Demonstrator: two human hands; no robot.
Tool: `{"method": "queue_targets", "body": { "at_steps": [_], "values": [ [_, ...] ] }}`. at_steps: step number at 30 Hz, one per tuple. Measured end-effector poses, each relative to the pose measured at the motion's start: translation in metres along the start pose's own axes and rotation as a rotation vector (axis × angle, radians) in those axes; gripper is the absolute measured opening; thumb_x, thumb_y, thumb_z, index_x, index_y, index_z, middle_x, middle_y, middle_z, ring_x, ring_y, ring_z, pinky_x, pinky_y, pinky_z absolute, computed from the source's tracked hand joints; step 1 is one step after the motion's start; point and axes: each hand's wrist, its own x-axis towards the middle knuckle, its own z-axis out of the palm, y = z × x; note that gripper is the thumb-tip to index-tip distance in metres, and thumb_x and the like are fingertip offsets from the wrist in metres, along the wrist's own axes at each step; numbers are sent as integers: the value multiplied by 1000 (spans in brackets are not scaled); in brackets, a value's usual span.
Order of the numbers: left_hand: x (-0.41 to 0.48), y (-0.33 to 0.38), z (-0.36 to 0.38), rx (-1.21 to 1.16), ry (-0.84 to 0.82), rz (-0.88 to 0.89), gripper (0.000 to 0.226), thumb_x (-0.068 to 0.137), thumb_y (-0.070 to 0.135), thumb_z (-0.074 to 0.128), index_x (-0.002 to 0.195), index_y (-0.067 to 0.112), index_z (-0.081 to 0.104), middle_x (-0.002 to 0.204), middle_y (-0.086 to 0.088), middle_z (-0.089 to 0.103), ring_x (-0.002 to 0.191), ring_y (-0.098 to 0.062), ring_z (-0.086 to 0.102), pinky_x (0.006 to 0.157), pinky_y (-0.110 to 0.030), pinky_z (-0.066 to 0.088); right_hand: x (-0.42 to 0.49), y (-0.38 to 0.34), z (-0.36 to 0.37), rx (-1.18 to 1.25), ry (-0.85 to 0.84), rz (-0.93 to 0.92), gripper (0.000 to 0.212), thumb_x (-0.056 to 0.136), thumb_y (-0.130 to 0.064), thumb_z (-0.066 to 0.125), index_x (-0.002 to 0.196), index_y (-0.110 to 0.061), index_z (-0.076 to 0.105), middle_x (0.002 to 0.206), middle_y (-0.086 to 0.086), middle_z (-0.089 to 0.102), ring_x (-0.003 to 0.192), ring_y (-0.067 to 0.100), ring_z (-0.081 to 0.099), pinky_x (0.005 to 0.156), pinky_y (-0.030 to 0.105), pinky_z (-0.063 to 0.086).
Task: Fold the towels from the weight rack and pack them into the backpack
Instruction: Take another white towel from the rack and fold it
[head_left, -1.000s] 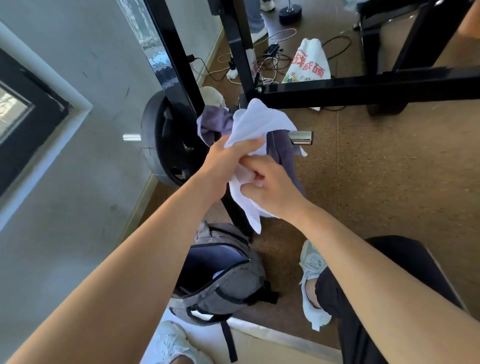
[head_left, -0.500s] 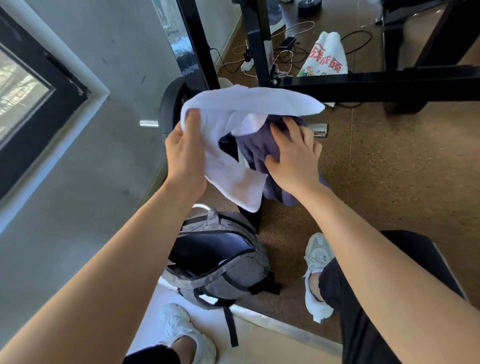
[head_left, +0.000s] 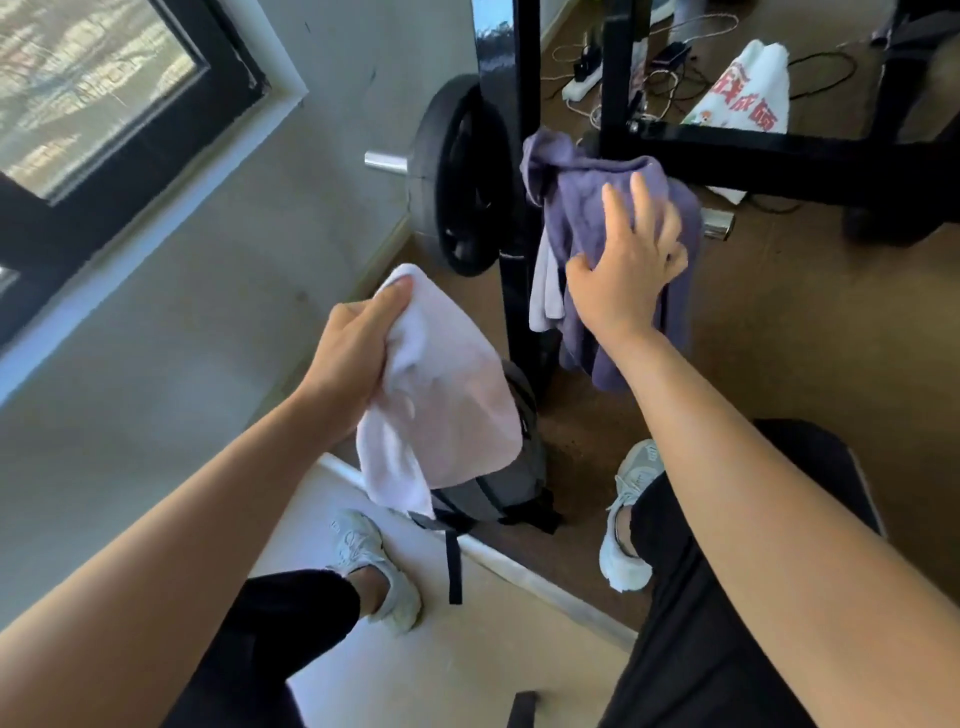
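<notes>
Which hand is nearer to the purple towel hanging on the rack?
Right. The right hand touches the purple towel itself; the left hand is lower and further left, holding the white towel above the backpack.

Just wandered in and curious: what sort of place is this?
Probably a gym or workout room: a black weight plate sits on a weight rack, a purple towel drapes over the rack's peg, and a grey backpack stands on the floor below.
</notes>
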Motion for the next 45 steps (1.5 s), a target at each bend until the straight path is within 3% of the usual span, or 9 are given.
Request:
{"method": "queue_targets", "body": {
  "at_steps": [2, 7, 10, 17, 20, 24, 28, 35, 45],
  "values": [
    [-5, -10, -8, 34, -32, -5, 50, 102, 41, 56, 80, -3, 67, 59, -2, 61, 51, -7, 58, 49, -16, 47, -25, -19, -1, 294, -32, -92, 49, 84, -31, 58, 132, -21, 60, 141, 0, 56, 132, 24, 47, 105, 46, 39],
    [-26, -28, -28, 147, -158, 44, 62, 105, 32, 53, 44, 20, 49, 41, 14, 46, 41, 0, 44, 46, -14, 37, -96, -64, -16, 1059, -958, -47, 31, 90, -4, 62, 120, -1, 67, 113, 12, 71, 107, 20, 66, 93, 35, 53],
    [-41, -39, -47, 172, -244, 76, 64, 104, 32, 57, 40, 20, 57, 44, 15, 49, 44, 1, 46, 48, -12, 38, -123, -77, -20, 961, -957, -129, 18, 84, -9, 66, 95, 6, 66, 84, 20, 63, 79, 20, 57, 70, 37, 46],
    [-65, -100, -83, 484, -176, 227, 50, 89, 66, 38, 68, 23, 54, 60, 10, 47, 61, -17, 45, 58, -35, 38, -164, -78, -42, 760, -855, -268, 24, 94, -19, 71, 86, 3, 66, 80, 21, 63, 73, 12, 54, 68, 31, 42],
    [-83, -134, -89, 684, -150, 358, 36, 95, 57, 32, 101, 45, 65, 93, 11, 71, 90, -25, 64, 73, -37, 49, -182, -76, -50, 728, -872, -279, 20, 93, -17, 70, 82, -2, 66, 69, 4, 57, 66, 8, 48, 64, 30, 39],
    [-93, -173, -89, 782, -10, 523, 27, 106, 27, 50, 126, 26, 67, 114, 2, 72, 98, -28, 67, 69, -35, 48, -206, -68, -57, 669, -879, -274, 8, 92, -18, 72, 84, -16, 73, 68, -7, 62, 65, 3, 52, 64, 26, 41],
    [-102, -216, -81, 653, 39, 254, 17, 104, 22, 52, 105, 16, 69, 79, -1, 65, 78, -35, 61, 62, -36, 37, -216, -60, -64, 575, -858, -243, 11, 91, -20, 73, 91, -9, 75, 78, 11, 69, 69, 24, 59, 65, 33, 46],
    [-95, -251, -88, 489, 162, -19, 23, 104, 23, 51, 112, 16, 72, 101, -9, 73, 95, -32, 63, 75, -32, 39, -209, -39, -63, 275, -882, -263, 16, 88, -25, 76, 77, -19, 66, 66, -6, 56, 60, -1, 51, 55, 11, 36],
    [-84, -252, -101, 375, 375, -182, 32, 106, 33, 43, 117, 10, 62, 118, -15, 68, 111, -35, 59, 81, -32, 35, -199, 3, -35, -54, -1214, -177, 19, 87, -23, 75, 75, -14, 64, 70, 2, 54, 65, 16, 46, 63, 31, 38]
  ]
}}
